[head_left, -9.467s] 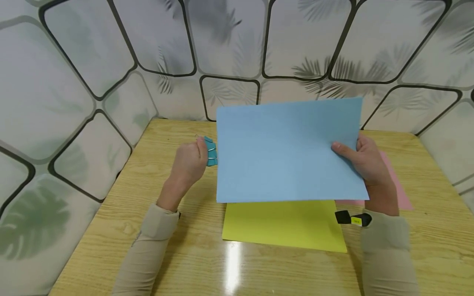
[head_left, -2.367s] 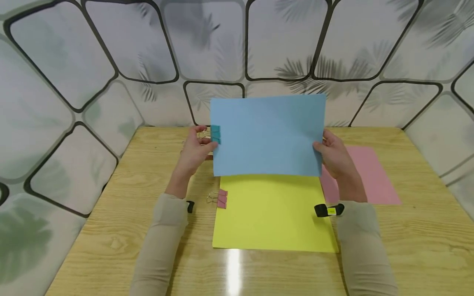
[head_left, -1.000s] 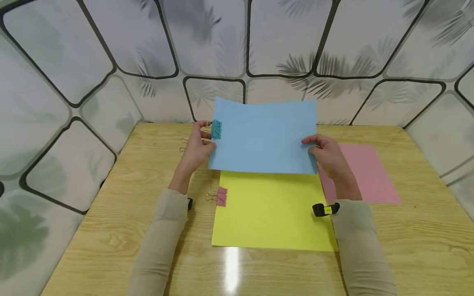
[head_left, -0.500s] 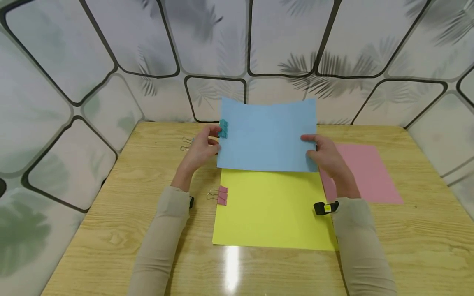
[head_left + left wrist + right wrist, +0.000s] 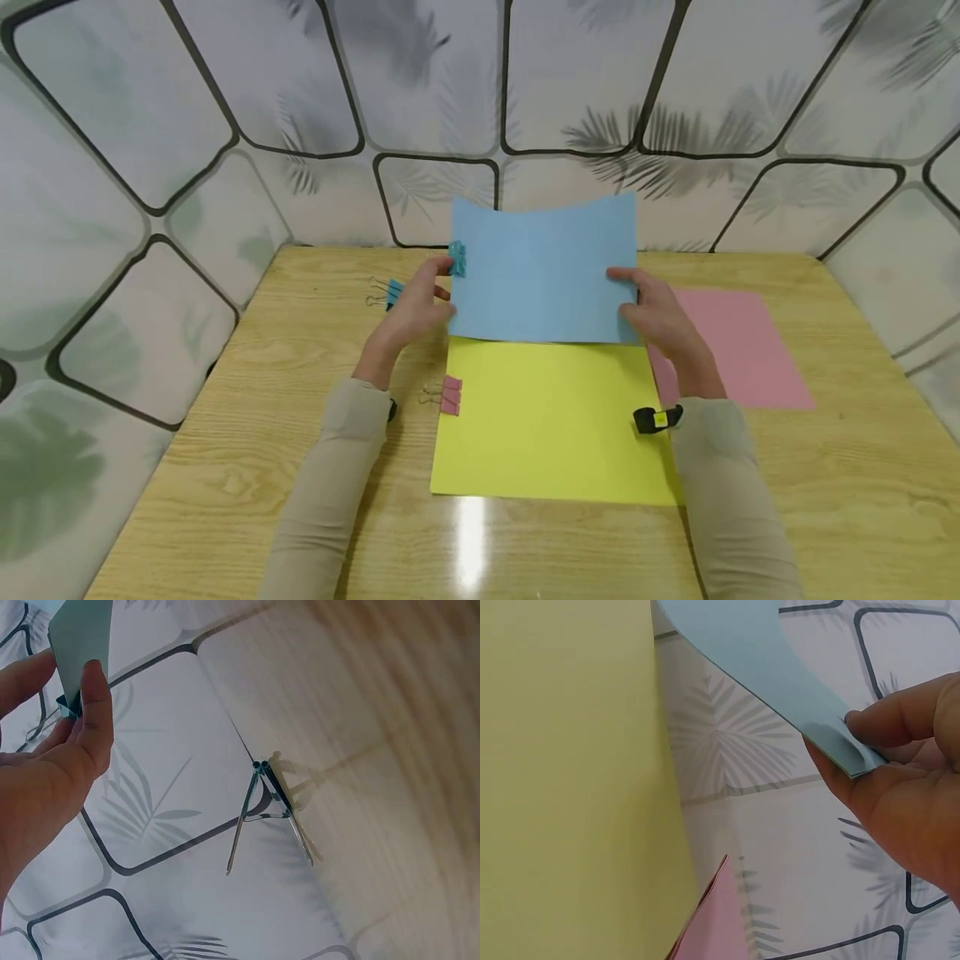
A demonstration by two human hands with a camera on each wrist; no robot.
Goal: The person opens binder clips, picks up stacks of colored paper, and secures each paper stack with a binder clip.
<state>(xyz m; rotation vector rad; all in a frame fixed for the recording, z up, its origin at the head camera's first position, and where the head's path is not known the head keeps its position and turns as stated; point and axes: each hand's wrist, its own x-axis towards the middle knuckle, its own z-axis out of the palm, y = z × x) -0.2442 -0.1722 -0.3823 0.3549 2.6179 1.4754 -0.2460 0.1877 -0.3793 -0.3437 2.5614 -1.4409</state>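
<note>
Blue paper (image 5: 543, 275) is held up above the table, bowed between my two hands. A teal binder clip (image 5: 457, 259) bites its left edge. Beside that clip my left hand (image 5: 420, 304) pinches the paper's left side; the left wrist view shows the paper (image 5: 82, 645) between thumb and fingers. My right hand (image 5: 663, 321) pinches the opposite edge, thumb and fingers on either face of the paper (image 5: 780, 697). Below lies yellow paper (image 5: 555, 425) with a pink binder clip (image 5: 451, 395) on its left edge.
Another blue binder clip (image 5: 393, 293) stands on the wooden table (image 5: 247, 467), left of my left hand. Pink paper (image 5: 742, 350) lies to the right, partly behind the right forearm. A patterned wall (image 5: 442, 75) rises at the table's far edge.
Earlier my left hand gripped teal clips in a fist; one now sits on the blue paper. Lately the left hand and paper edge shifted right, uncovering the table clip, and the paper bowed more.
</note>
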